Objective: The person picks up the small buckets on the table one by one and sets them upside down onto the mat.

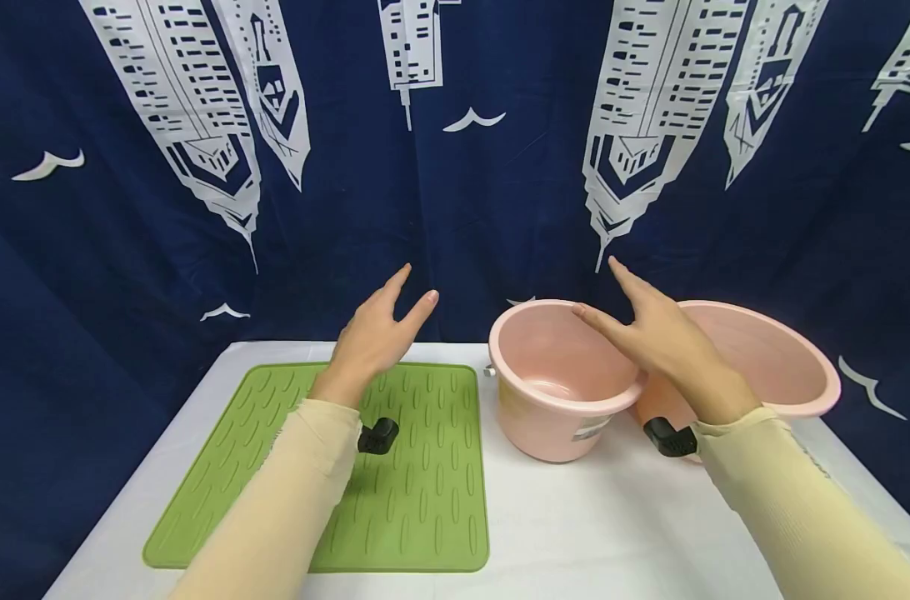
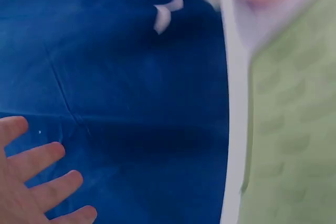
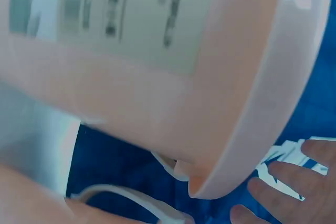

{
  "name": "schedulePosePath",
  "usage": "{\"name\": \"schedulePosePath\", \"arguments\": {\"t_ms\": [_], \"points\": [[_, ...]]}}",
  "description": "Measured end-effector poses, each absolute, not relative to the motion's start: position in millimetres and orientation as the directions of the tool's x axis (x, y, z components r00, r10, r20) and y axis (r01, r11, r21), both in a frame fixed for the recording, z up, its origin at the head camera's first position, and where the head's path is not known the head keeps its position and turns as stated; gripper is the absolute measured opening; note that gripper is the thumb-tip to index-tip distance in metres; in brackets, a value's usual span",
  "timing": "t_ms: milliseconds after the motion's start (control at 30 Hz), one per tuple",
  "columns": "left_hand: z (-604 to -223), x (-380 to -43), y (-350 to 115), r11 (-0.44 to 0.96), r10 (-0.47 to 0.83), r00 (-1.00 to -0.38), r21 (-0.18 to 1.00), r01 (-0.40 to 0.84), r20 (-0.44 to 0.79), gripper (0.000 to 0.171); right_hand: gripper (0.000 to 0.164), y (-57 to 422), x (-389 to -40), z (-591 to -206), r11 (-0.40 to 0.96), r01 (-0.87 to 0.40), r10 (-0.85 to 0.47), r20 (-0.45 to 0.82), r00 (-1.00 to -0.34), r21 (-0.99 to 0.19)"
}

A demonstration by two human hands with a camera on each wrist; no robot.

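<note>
Both hands are raised with nothing in them. My left hand [image 1: 372,340] is above the far part of a green ribbed mat [image 1: 425,467], thumb and fingers spread apart. In the left wrist view the spread fingers [image 2: 52,182] show against blue cloth. My right hand [image 1: 661,333] is in front of two pink buckets, its thumb overlapping the rim of the nearer, smaller pink bucket [image 1: 530,429] in the head view. Behind the right wrist stands the larger, wider pink bucket [image 1: 770,350], partly hidden by the arm. A label [image 3: 131,19] shows on a bucket's side in the right wrist view.
A white-covered table [image 1: 560,533] carries the mat on the left and the buckets on the right. Behind it hangs a dark blue curtain [image 1: 335,208] with white building prints. A small black device [image 1: 378,436] sits at the left wrist, another [image 1: 668,437] at the right.
</note>
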State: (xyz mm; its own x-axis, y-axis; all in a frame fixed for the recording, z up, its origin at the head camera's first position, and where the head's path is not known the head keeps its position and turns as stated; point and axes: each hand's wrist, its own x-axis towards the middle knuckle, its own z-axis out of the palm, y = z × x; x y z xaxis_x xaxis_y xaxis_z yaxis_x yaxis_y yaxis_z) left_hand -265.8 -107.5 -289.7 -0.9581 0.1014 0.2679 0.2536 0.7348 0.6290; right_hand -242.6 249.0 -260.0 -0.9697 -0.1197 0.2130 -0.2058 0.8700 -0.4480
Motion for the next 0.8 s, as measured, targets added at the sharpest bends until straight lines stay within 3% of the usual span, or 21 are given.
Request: {"name": "schedulePosePath", "arguments": {"t_ms": [300,600,800], "points": [[-319.4,-241.8,-101.1,0.497,0.105,-0.976,0.840,0.219,0.192,0.077,0.108,249.7,-230.4,-277.9,0.770,-0.235,-0.102,0.249,-0.963,-0.593],[-324.2,-213.9,-87.5,0.345,0.139,-0.969,0.907,0.240,0.203,0.069,0.105,255.1,-220.8,-296.0,0.686,-0.294,-0.077,0.335,-0.939,-0.666],[-322.4,-202.9,-80.6,0.336,0.202,-0.954,0.900,0.279,0.221,0.065,0.108,254.2,-215.6,-305.5,0.640,-0.332,-0.085,0.365,-0.927,-0.693]]}}
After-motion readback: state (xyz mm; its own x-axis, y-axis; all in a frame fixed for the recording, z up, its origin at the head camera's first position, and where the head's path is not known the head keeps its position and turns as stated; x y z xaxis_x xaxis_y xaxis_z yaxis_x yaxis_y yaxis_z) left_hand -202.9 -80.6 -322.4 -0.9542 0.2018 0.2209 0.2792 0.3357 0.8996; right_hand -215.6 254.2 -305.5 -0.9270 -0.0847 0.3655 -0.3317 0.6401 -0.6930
